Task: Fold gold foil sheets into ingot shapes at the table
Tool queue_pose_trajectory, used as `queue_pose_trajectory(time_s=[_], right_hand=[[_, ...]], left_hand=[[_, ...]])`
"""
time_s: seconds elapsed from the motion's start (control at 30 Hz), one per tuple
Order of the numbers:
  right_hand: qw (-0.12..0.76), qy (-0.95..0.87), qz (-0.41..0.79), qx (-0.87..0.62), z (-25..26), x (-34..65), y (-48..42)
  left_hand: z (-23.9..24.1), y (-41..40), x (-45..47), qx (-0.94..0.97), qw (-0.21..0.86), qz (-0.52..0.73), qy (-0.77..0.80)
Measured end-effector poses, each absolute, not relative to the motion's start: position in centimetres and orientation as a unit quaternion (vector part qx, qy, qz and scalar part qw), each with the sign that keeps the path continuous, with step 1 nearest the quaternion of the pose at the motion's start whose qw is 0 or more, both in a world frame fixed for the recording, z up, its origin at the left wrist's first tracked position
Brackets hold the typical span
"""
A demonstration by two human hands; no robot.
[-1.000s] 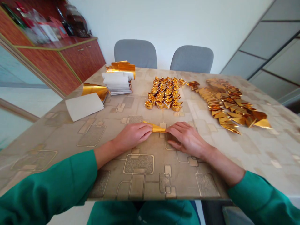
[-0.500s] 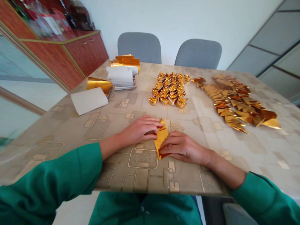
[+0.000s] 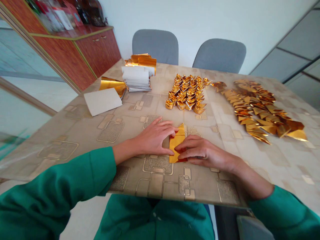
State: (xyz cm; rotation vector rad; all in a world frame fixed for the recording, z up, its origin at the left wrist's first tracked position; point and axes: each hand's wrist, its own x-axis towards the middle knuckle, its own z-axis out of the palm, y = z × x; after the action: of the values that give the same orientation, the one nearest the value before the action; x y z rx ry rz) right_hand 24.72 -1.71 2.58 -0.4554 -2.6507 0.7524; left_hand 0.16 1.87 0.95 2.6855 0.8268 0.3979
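Note:
A folded gold foil paper [image 3: 177, 144] lies on the patterned table [image 3: 75, 133] near its front edge. My left hand [image 3: 155, 136] rests on its left side, fingers stretched flat and pressing it down. My right hand [image 3: 200, 153] lies on its right side, fingertips pinched along the paper's edge. Part of the paper is hidden under both hands. Both my sleeves are green.
Behind the hands sits a cluster of several folded gold ingots [image 3: 187, 95]. A spread of flat gold triangles [image 3: 257, 110] lies at the right. A stack of white and gold sheets [image 3: 137, 75] and one white sheet [image 3: 102, 101] lie at the left. Two grey chairs [image 3: 155, 45] stand behind the table.
The gold paper went from a long thin strip held between the hands to a wider upright folded piece pressed on the table, nearer to me. The camera view shifted slightly.

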Motion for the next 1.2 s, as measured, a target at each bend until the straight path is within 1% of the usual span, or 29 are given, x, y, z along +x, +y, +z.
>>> queue_pose_trajectory(time_s=[0.1, 0.23, 0.33, 0.43, 0.7, 0.87, 1.0, 1.2], right_hand=[[0.180, -0.924, 0.285, -0.178, 2.7, 25.0, -1.7], [0.235, -0.891, 0.317, -0.223, 1.9, 24.1, -1.5], [0.254, -0.874, 0.302, -0.285, 1.3, 23.1, -1.5], [0.253, -0.865, 0.284, -0.328, 1.0, 22.3, -1.5], [0.266, -0.862, 0.248, -0.353, 0.7, 21.6, -1.7], [0.276, -0.867, 0.211, -0.357, 0.2, 21.4, -2.1], [0.277, -0.857, 0.174, -0.398, -0.3, 21.4, -2.4], [0.253, -0.864, 0.145, -0.410, -0.3, 21.2, -2.6]], left_hand=[[1.8, 1.3, 0.2, 0.936, 0.154, 0.094, 0.302], [2.4, 1.1, 0.4, 0.937, 0.157, 0.064, 0.306], [2.4, 1.2, 0.3, 0.935, 0.165, 0.055, 0.309], [2.3, 1.4, 0.1, 0.933, 0.189, 0.056, 0.302], [2.3, 1.0, -0.4, 0.921, 0.232, 0.056, 0.307], [1.3, 0.4, 0.3, 0.919, 0.204, 0.086, 0.327], [1.0, 0.4, 0.4, 0.923, 0.189, 0.093, 0.323], [1.4, 0.0, 0.5, 0.926, 0.160, 0.083, 0.331]])
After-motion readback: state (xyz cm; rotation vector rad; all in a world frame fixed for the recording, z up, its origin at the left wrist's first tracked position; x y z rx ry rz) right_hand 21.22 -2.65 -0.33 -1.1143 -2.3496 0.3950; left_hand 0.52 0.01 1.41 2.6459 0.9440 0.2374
